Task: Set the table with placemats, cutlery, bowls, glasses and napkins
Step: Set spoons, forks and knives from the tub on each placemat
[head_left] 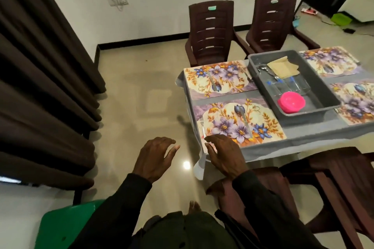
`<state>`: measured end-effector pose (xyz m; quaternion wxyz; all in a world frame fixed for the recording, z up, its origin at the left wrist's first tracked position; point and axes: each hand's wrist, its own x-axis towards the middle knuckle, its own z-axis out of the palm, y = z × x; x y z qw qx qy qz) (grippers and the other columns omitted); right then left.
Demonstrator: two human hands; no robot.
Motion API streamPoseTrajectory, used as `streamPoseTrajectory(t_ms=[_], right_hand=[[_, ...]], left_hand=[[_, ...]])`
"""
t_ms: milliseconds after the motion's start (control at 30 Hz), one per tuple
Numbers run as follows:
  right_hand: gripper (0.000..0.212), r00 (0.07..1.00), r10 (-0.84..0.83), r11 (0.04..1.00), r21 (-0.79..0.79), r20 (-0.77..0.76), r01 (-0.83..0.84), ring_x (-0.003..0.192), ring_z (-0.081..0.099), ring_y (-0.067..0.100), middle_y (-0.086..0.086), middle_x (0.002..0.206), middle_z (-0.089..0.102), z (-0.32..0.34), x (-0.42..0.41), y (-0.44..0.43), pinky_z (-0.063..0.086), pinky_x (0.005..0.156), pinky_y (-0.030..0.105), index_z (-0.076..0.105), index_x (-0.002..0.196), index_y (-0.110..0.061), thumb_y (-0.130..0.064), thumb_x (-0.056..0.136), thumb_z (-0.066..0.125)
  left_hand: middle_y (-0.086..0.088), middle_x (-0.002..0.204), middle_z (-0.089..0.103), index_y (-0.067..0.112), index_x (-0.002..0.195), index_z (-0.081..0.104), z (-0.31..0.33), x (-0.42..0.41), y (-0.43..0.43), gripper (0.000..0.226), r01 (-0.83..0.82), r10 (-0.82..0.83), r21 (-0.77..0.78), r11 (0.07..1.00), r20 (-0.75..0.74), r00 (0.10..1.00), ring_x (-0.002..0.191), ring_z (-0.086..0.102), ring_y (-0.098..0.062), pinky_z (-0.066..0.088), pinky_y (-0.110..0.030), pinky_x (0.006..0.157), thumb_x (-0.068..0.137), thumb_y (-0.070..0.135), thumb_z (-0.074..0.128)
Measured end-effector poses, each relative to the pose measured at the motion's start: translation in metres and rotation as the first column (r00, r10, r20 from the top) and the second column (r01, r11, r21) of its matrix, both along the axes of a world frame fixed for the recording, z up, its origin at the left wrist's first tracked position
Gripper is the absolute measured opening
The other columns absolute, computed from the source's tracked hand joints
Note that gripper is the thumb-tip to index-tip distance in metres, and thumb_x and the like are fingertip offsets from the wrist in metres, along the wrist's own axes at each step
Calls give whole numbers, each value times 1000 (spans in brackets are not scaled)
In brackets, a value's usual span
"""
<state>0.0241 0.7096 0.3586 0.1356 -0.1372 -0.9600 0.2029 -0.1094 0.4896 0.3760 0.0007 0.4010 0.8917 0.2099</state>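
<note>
At lower centre the left hand (156,157) hung over the floor, fingers spread, holding nothing. Just right of it the right hand (224,155), fingers straight and also empty, lay at the near corner of the table (313,137), over the edge of the lower placemat (263,119) and close to the fork (201,127) by the table's left edge. A careless sweep there could knock the fork to the floor or drag the hanging tablecloth corner (199,168). Further right, the grey tray (323,95) held the pink bowl (291,102), glasses (291,86) and napkins (283,66).
</note>
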Motion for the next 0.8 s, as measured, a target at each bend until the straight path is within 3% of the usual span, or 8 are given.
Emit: streamPoseTrajectory(t_ms=[267,400,633,800], right_hand=[[25,981,-181,983,-7,63,182,99,67,24,4,111,73,-8,-43,46,52,81,32,69,117,-17,-32,100,58],[29,949,-300,953,-8,99,302,102,67,26,4,115,72,-9,-72,66,53,84,36,69,119,-17,-34,100,54],[34,807,-582,806,-59,96,588,106,67,26,5,115,72,4,-124,87,52,88,38,70,118,-15,-35,100,49],[42,705,-707,704,-44,46,709,102,69,28,4,111,73,6,-143,98,54,81,35,71,111,-14,-40,96,42]], left_hand=[[-1,104,77,16,108,76,-10,-87,84,21,236,-236,53,970,0,972,95,72,-21,56,-34,84,98,33,66],[-1,103,77,17,108,75,-19,-140,131,19,366,-367,61,929,-3,930,92,71,-21,55,-34,79,99,31,66],[-3,99,77,15,106,76,-10,-230,207,24,574,-577,98,813,9,817,83,72,-22,55,-32,73,97,35,66],[-7,103,77,13,109,76,-2,-280,254,29,639,-645,106,762,46,762,91,72,-27,52,-32,78,97,37,66]])
